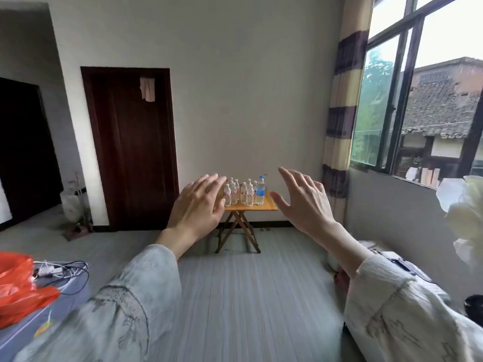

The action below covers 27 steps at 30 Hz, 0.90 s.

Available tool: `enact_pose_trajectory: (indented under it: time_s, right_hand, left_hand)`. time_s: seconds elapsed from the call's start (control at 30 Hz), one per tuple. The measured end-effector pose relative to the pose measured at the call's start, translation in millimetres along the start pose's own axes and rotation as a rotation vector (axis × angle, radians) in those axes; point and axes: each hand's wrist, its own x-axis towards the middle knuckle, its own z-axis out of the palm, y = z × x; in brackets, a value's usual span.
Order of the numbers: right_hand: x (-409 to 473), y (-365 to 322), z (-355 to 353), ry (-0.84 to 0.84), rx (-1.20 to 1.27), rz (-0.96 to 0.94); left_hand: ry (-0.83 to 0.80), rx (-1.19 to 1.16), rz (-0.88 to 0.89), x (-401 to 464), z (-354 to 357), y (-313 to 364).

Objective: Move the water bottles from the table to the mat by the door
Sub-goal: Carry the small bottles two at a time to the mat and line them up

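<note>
1. The left hand (pixel 199 205) is raised in front of the camera, back up, fingers straight and spread, holding nothing.
2. The right hand (pixel 303 202) is raised alongside, fingers splayed and relaxed, also empty.
3. The clear plastic water bottles (pixel 243 192) stand clustered upright on the small wooden folding table (pixel 269 205) against the far white wall, well beyond both hands.
</note>
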Motion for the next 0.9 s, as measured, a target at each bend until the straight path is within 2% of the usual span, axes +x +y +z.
enact_pose_trajectory:
  time_s: [0.1, 0.43, 0.57, 0.9]
  right_hand:
    - [10, 9, 30, 0.044, 0.111, 0.04]
    - [76, 40, 193, -0.028, 0.306, 0.148]
    - [124, 50, 255, -0.058, 0.366, 0.17]
    - [244, 103, 397, -0.091, 0.41, 0.197]
  left_hand:
    - [0.093, -0.132, -0.024, 15, 26, -7]
    - [-0.021, -0.455, -0.186, 62, 185, -95]
    - [-0.013, -0.503, -0.31, 99, 241, -147]
    - [-0.083, -0.595, -0.314, 205, 376, -234]
